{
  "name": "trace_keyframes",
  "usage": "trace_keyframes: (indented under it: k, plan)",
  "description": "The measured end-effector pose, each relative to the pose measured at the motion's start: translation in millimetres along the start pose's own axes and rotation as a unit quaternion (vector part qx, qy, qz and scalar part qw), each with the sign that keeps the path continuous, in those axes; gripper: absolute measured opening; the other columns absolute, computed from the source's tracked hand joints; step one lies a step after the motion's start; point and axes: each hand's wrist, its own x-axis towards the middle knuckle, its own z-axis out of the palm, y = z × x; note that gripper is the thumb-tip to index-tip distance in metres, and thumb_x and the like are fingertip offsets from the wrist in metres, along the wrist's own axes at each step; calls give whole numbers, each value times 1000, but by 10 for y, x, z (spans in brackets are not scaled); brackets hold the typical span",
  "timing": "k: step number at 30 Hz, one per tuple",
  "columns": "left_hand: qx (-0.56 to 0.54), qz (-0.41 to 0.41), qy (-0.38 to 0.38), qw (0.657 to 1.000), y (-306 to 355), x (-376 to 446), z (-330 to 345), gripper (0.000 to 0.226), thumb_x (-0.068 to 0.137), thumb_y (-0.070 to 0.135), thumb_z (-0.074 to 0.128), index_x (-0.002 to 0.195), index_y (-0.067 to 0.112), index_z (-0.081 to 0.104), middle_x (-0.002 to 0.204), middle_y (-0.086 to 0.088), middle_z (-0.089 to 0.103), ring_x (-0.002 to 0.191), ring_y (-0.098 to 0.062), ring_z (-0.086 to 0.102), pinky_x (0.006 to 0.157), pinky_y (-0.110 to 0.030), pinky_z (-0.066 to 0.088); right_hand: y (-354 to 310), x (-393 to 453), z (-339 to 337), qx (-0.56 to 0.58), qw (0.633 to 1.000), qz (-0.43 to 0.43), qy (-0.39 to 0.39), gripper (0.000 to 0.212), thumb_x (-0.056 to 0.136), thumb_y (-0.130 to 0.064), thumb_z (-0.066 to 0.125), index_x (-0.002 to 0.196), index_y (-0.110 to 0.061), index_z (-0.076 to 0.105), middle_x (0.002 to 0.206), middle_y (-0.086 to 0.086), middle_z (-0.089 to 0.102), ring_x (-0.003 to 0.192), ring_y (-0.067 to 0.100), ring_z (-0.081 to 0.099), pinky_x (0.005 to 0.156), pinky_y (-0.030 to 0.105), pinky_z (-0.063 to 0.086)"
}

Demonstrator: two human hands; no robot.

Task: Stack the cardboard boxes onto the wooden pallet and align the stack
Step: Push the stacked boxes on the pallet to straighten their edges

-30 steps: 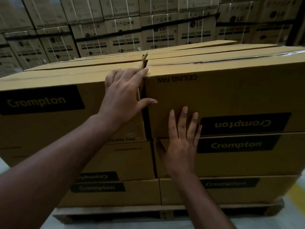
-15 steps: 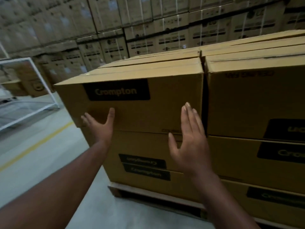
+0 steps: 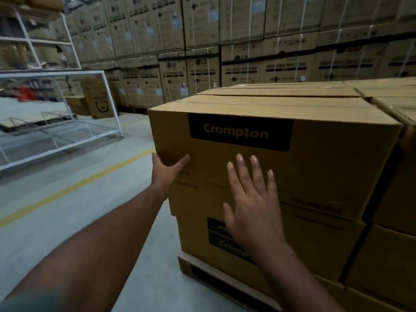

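A stack of brown Crompton cardboard boxes stands on a wooden pallet (image 3: 225, 282). The top left box (image 3: 315, 172) carries a black Crompton label. My left hand (image 3: 166, 170) cups that box's lower left corner, thumb on the front face and fingers around the side. My right hand (image 3: 252, 206) lies flat with fingers spread on the front, across the seam between the top box and the box below (image 3: 304, 239). A second column of boxes (image 3: 396, 255) sits to the right, touching the first.
A white metal rack frame (image 3: 108, 102) stands on the grey floor at the left, behind a yellow floor line (image 3: 74, 185). A wall of LG washing machine cartons (image 3: 247, 64) fills the background. Open floor lies left of the pallet.
My view has swung left to the stack's left corner. My left hand slid from the middle seam to the top box's left corner, and my right hand moved left onto that column's front.
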Motion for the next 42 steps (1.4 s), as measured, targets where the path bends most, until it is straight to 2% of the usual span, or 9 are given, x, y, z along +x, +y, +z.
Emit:
trace_keyframes:
  k: [6,16,20,24,27,30,37,39,42]
  plan:
    - [0,30,-15,999,-11,92,-107,112,58,60,94,149,28,39,142,5,55,133,-22,53,109,-47,50,-81,293,85,-78,995,52,-24,98,97,-64,42,161,-28,-23,166,5,-37,149,34,-41,123,62,-13]
    - [32,40,-20,998,-80,1,13,128,65,55,93,162,24,16,163,-4,36,149,-28,37,117,-56,40,116,111,-9,-55,996,41,-64,98,100,-58,45,161,-28,-25,166,1,-39,149,30,-42,124,62,-12]
    - [109,50,-26,992,-108,-172,157,139,68,63,86,164,25,-7,173,1,-7,159,-27,8,127,-52,21,314,-193,-100,14,996,35,77,92,96,-50,53,167,-27,0,175,2,-13,160,28,-16,128,60,6]
    - [153,21,-28,988,-328,-594,552,145,64,71,81,163,24,-13,171,1,-20,159,-30,1,127,-52,17,787,-873,98,58,963,185,185,97,92,-45,58,167,-17,4,175,8,-7,161,35,-6,128,57,9]
    - [156,-29,-44,986,-540,-954,898,148,61,70,83,161,28,-18,169,2,-26,158,-33,0,124,-56,19,1158,-1386,441,63,929,348,111,118,88,-42,74,165,-12,-10,173,13,-18,160,38,-12,128,58,7]
    - [161,-40,-65,984,-688,-1294,1253,155,57,72,84,160,25,-22,168,0,-29,158,-33,-8,126,-53,17,1361,-1664,722,72,916,394,-8,121,90,-51,72,162,-16,-19,169,12,-29,159,39,-13,127,55,8]
    - [130,-22,-76,988,-761,-1628,1672,158,58,66,88,158,24,-27,166,-2,-35,156,-32,-21,125,-45,11,1536,-1880,855,100,918,381,40,113,88,-40,71,166,-18,-8,173,2,-23,159,28,-17,127,55,15]
    - [129,-14,-67,989,-834,-1632,1660,157,59,65,89,159,27,-25,166,0,-34,157,-31,-18,124,-43,14,1614,-2081,956,142,877,454,66,112,89,-34,70,166,-18,-9,173,0,-20,158,23,-17,128,53,16]
    - [139,-59,-91,984,-1060,-1803,1673,156,59,60,92,158,31,-26,167,1,-32,158,-30,-10,123,-44,20,1642,-2278,1114,354,669,653,18,112,93,-27,76,166,-17,-8,175,4,-10,161,32,5,128,48,19]
